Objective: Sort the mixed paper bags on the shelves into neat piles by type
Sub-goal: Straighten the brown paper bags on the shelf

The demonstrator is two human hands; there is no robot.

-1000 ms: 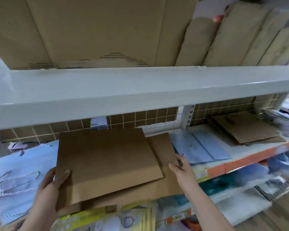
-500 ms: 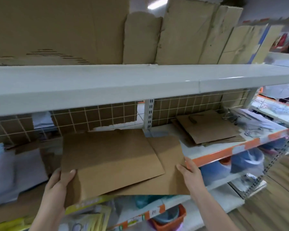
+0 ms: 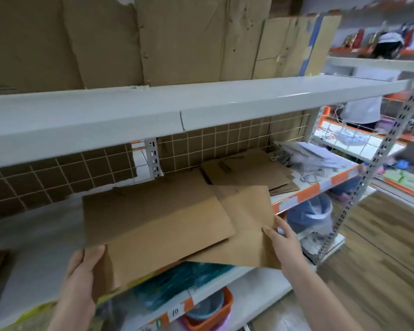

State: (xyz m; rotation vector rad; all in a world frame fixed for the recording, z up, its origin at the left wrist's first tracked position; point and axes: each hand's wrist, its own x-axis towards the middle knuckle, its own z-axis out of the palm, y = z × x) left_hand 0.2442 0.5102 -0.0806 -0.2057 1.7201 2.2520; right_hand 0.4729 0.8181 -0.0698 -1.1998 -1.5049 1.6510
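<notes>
1. The person holds a stack of flat brown paper bags [image 3: 153, 225] with both hands, out in front of the orange-edged shelf [image 3: 316, 189] and level with it.
2. The left hand [image 3: 84, 275] grips the near left corner of the stack, thumb on top and the other fingers hidden underneath.
3. The right hand [image 3: 282, 242] pinches the right edge of the lower bag, thumb pressed on its upper face; the remaining fingers are tucked out of sight below.
4. The top bag sits skewed on the one under it, so the lower bag's right corner juts out towards the orange-edged shelf.
5. On that shelf, just beyond the stack, lies a second pile of brown bags [image 3: 246, 168] with dark handles, lying flat.
6. Further right along the same shelf rests a loose heap of white bags [image 3: 313, 161] with cord handles.
7. Above that shelf runs a white shelf [image 3: 153, 115], with cardboard sheets [image 3: 177, 39] standing on it.
8. Below it, a lower tier carries an orange tub [image 3: 213, 311].
</notes>
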